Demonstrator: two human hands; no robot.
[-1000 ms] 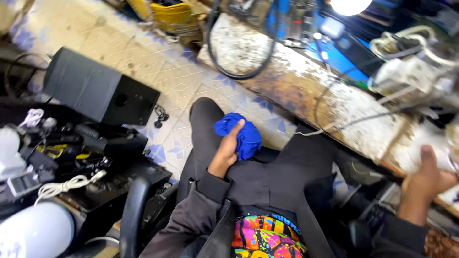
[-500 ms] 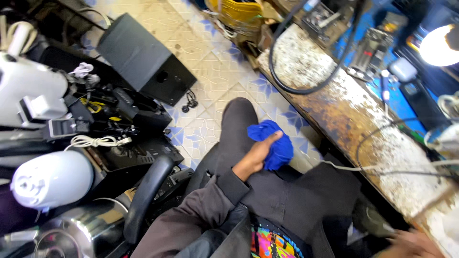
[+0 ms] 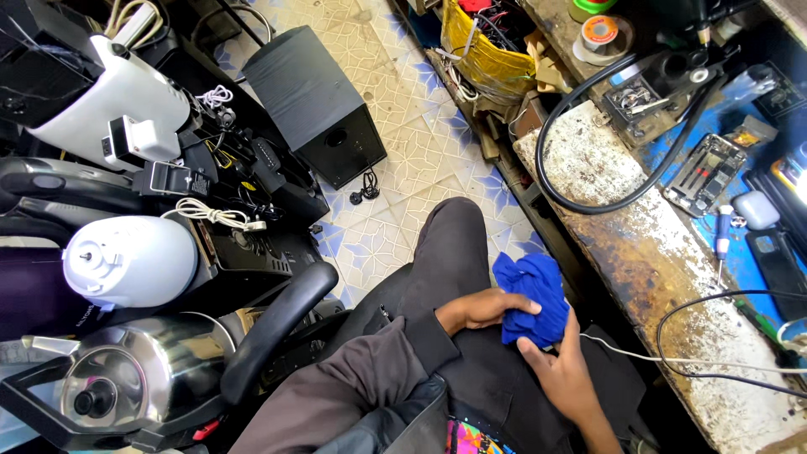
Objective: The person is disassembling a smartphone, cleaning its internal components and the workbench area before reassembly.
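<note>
Far left: a steel kettle (image 3: 147,370) at the bottom corner, lid on, contents not visible; above it a white domed appliance (image 3: 130,261), and higher up a white housing (image 3: 109,101) among black gear and a coiled white cable (image 3: 210,214). A curved black armrest (image 3: 273,324) runs up beside the kettle. On the tiled floor (image 3: 420,160) stands a black speaker box (image 3: 311,105), earphones (image 3: 366,187) lying just in front of it. Centre: the person sits, dark-trousered knee (image 3: 454,244) pointing up the frame. Left hand (image 3: 483,309) comes out of a grey-brown sleeve, laid palm-down on the thigh, fingers together and curled onto the left edge of a blue cloth (image 3: 530,298). The cloth lies bunched on the lap, near the bench edge. Right hand (image 3: 563,374) comes up from below, palm turned up, fingers loosely spread, thumb and fingertips touching the cloth's lower edge. Above, a yellow bag (image 3: 487,55) is stuffed with wires and red bits. Right: a rusty, paint-flecked bench (image 3: 664,269) carries a looped black cable (image 3: 588,143), a tape roll (image 3: 601,34), a screwdriver (image 3: 721,244) and a circuit board (image 3: 706,172) on a blue mat.
</note>
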